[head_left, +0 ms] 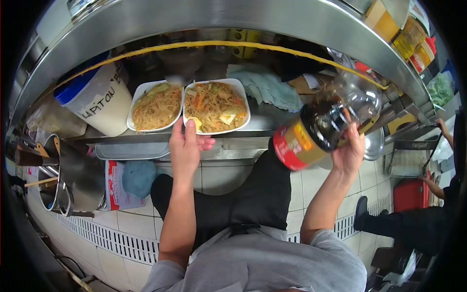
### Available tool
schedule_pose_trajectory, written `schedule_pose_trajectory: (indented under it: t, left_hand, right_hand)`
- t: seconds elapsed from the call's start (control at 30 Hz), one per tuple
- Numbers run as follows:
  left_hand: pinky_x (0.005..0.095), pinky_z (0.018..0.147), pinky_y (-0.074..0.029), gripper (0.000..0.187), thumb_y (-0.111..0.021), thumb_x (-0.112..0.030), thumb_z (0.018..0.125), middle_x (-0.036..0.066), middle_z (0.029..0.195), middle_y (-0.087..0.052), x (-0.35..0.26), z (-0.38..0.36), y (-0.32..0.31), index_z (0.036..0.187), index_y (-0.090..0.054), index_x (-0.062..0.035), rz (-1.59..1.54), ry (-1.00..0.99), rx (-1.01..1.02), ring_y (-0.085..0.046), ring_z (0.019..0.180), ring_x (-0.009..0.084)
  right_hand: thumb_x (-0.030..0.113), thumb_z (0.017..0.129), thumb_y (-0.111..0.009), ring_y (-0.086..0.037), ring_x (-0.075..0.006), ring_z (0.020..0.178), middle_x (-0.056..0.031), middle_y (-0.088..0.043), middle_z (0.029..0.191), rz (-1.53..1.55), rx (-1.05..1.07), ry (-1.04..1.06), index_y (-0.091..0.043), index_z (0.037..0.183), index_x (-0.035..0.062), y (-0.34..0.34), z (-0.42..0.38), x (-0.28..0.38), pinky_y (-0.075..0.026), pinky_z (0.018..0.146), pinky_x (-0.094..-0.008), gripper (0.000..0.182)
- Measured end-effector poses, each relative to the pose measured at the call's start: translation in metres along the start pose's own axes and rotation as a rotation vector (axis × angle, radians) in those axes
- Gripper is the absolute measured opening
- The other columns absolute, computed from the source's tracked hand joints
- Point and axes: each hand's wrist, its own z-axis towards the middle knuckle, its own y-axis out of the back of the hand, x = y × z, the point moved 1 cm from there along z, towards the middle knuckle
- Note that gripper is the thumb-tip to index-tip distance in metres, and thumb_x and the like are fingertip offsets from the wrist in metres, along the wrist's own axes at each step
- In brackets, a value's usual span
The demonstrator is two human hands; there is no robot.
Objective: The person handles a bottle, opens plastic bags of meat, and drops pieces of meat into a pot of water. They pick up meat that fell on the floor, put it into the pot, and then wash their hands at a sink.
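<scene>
Two white trays of fried noodles stand side by side on the metal shelf, the left tray (155, 107) and the right tray (216, 107). My left hand (187, 146) is open, its fingertips at the near edge where the trays meet. My right hand (351, 148) grips a large bottle of dark sauce (301, 138) with a red and yellow label, tilted with its base toward the lower left. Behind that hand is a clear plastic container (362, 95). A pale green cloth (267, 87) lies right of the trays.
A white tub (104, 100) with a blue lid stands left of the trays. A yellow cord (204, 44) spans the shelf opening. Lower left are a metal pot (80, 170) and a blue cloth (138, 179). Another person (408, 224) is at the far right beside a red box (410, 195).
</scene>
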Motion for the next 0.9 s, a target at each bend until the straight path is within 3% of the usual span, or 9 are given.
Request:
schedule_pose_trajectory:
  t: [0.1,0.2,0.3,0.33,0.4,0.47,0.53,0.83,0.9]
  left_hand:
    - [0.0268,0.056,-0.054,0.054,-0.045,-0.033,0.098,0.017,0.088,-0.065,0.003,-0.021,-0.005,0.135,-0.032,0.0032,-0.021,-0.122,-0.089,-0.065,0.064,0.0177]
    - [0.0258,0.061,-0.053,0.049,-0.052,-0.020,0.094,0.016,0.093,-0.066,-0.013,-0.059,-0.018,0.135,-0.037,0.0014,0.210,-0.182,0.039,-0.065,0.069,0.0173]
    - [0.0263,0.065,-0.051,0.048,-0.059,-0.005,0.086,0.013,0.091,-0.067,-0.044,-0.067,-0.063,0.131,-0.044,-0.0008,0.569,-0.578,0.381,-0.065,0.068,0.0187]
    - [0.0325,0.076,-0.051,0.053,-0.063,-0.004,0.080,0.016,0.102,-0.064,-0.064,-0.060,-0.085,0.130,-0.045,-0.0019,0.807,-0.583,0.463,-0.065,0.084,0.0243]
    - [0.0386,0.086,-0.047,0.053,-0.063,-0.004,0.077,0.019,0.115,-0.057,-0.064,-0.026,-0.132,0.128,-0.048,-0.0041,1.156,-0.972,0.444,-0.059,0.102,0.0302]
    - [0.0425,0.090,-0.044,0.051,-0.060,-0.004,0.075,0.018,0.120,-0.052,-0.026,0.035,-0.165,0.126,-0.051,-0.0072,1.562,-1.080,0.449,-0.052,0.111,0.0312]
    - [0.0433,0.083,-0.046,0.049,-0.053,-0.001,0.076,0.017,0.110,-0.056,-0.011,0.075,-0.193,0.124,-0.052,-0.0088,1.819,-0.944,0.532,-0.056,0.103,0.0326]
    - [0.0441,0.087,-0.047,0.038,-0.057,-0.005,0.075,0.019,0.110,-0.060,-0.080,0.046,-0.179,0.113,-0.058,-0.0086,1.620,-0.779,0.647,-0.058,0.102,0.0362]
    - [0.0446,0.084,-0.046,0.030,-0.053,-0.009,0.079,0.018,0.107,-0.061,-0.088,0.052,-0.170,0.108,-0.058,-0.0060,1.420,-0.673,0.611,-0.058,0.101,0.0362]
  right_hand:
    - [0.020,0.080,-0.070,-0.054,-0.0244,0.108,-0.0183,-0.055,0.120,-0.087,0.026,-0.058,-0.053,0.109,-0.0012,0.019,-0.026,0.008,-0.043,0.096,-0.0397,0.040]
    - [0.027,0.070,-0.078,-0.044,-0.0345,0.123,-0.0248,-0.046,0.132,-0.208,0.053,-0.059,-0.048,0.122,-0.0038,0.018,-0.050,0.016,-0.032,0.105,-0.0443,0.067]
    - [0.019,0.073,-0.076,-0.046,-0.0301,0.121,-0.0221,-0.043,0.135,-0.181,0.082,-0.047,-0.055,0.116,-0.0077,0.038,-0.066,0.019,-0.035,0.101,-0.0410,0.054]
    - [0.018,0.073,-0.076,-0.046,-0.0282,0.121,-0.0203,-0.046,0.133,-0.247,0.036,0.008,-0.059,0.110,-0.0080,0.050,-0.075,0.017,-0.036,0.099,-0.0398,0.048]
    - [0.017,0.073,-0.076,-0.047,-0.0272,0.119,-0.0195,-0.048,0.131,-0.253,-0.010,0.014,-0.061,0.101,-0.0070,0.053,-0.085,0.021,-0.036,0.098,-0.0391,0.040]
    - [0.014,0.072,-0.077,-0.049,-0.0257,0.115,-0.0174,-0.053,0.126,-0.326,-0.026,-0.026,-0.063,0.079,-0.0042,0.068,-0.098,0.027,-0.036,0.096,-0.0376,0.024]
    - [0.013,0.071,-0.077,-0.050,-0.0256,0.114,-0.0173,-0.054,0.126,-0.348,-0.076,-0.141,-0.062,0.079,-0.0042,0.091,-0.117,0.032,-0.036,0.096,-0.0376,0.024]
    - [0.018,0.070,-0.078,-0.047,-0.0281,0.120,-0.0191,-0.050,0.131,-0.488,-0.136,-0.088,-0.062,0.083,-0.0063,0.131,-0.143,0.038,-0.033,0.101,-0.0384,0.032]
    - [0.016,0.071,-0.076,-0.056,-0.0152,0.094,-0.0068,-0.062,0.105,-0.539,-0.137,0.008,-0.063,0.088,-0.0039,0.139,-0.145,0.036,-0.043,0.084,-0.0315,0.030]
